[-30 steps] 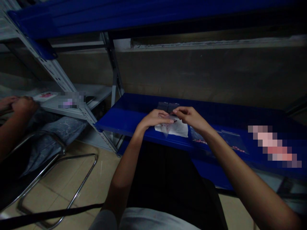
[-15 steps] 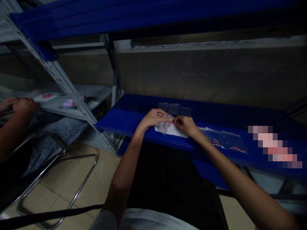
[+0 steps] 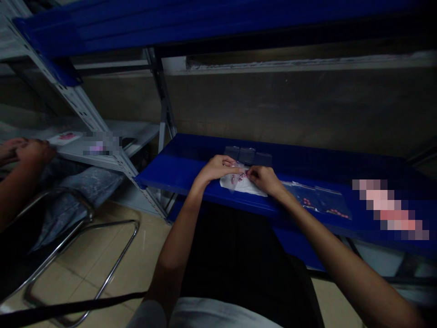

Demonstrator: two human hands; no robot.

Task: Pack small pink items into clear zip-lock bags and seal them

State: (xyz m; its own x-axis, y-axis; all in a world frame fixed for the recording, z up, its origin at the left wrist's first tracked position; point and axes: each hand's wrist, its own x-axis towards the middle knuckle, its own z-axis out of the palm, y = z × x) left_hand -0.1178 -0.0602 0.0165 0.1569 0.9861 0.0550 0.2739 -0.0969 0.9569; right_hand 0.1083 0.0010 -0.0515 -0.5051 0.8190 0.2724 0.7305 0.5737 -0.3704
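My left hand (image 3: 218, 168) pinches a small clear plastic bag (image 3: 232, 183) with a few pink pieces showing in it. Close on its right, my right hand (image 3: 262, 176) has its fingertips pressed together beside the bag's mouth; whatever they hold is too small to make out. Under both hands lies a white sheet (image 3: 252, 187) with small pink pieces on it. Behind them, several flat clear bags (image 3: 247, 156) rest on the blue shelf (image 3: 177, 159). To the right of my right hand are clear zip bags (image 3: 331, 202) holding small pinkish beads.
A pixelated patch (image 3: 389, 207) covers the shelf's right part. An upper blue shelf (image 3: 205, 27) hangs overhead, and a grey metal post (image 3: 85, 109) stands at the left. Further left, another person's hands (image 3: 32, 150) rest near a grey table and a chrome chair (image 3: 112, 264).
My hands stay almost in place. The fingertips of my right hand have shifted very slightly beside the bag in my left hand.
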